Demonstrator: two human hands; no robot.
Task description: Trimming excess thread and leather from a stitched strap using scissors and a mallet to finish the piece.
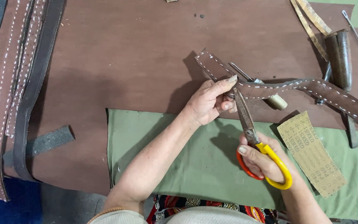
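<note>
My left hand pinches a brown leather strap with white stitching, near its free end that sticks up to the left. My right hand grips scissors with yellow and orange handles. The blades point up and meet the strap right beside my left fingers. From there the strap runs off to the right edge of the table.
Several stitched leather straps lie along the left side. A dark grey foam block sits beside them. A sheet of sandpaper rests on the green cloth. Wooden-handled tools and a small awl lie at the right.
</note>
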